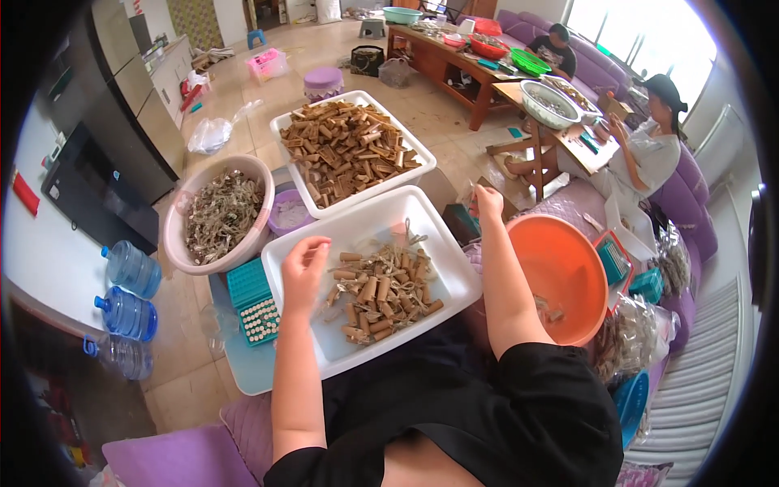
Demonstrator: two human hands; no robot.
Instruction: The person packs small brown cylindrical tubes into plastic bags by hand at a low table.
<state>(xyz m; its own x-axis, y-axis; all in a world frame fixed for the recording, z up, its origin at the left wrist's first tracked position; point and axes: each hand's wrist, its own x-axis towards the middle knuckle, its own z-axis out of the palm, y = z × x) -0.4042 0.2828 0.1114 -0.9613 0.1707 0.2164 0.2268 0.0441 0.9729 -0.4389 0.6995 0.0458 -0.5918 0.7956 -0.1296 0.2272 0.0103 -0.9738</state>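
My left hand [303, 266] is over the left side of a white tray [454, 260], its fingers curled together. Whatever they may hold is too small to make out. In that tray lies a pile of short brown cardboard tubes [381, 290], mixed with pale, stringy strands. My right hand [488, 202] is raised past the tray's far right corner. Its fingers are pinched at a small, thin, pale piece [468, 195], whose kind is unclear. Close to my right forearm stands an orange basin [568, 252] with a few small pieces at its bottom.
Beyond is another white tray [423, 160] heaped with brown pieces. To the left are a pink basin [180, 231] of tangled strands, a purple tub [286, 213], and a teal box [248, 280] with round white pieces. Water jugs [130, 312] line the left wall. Two people sit at far right.
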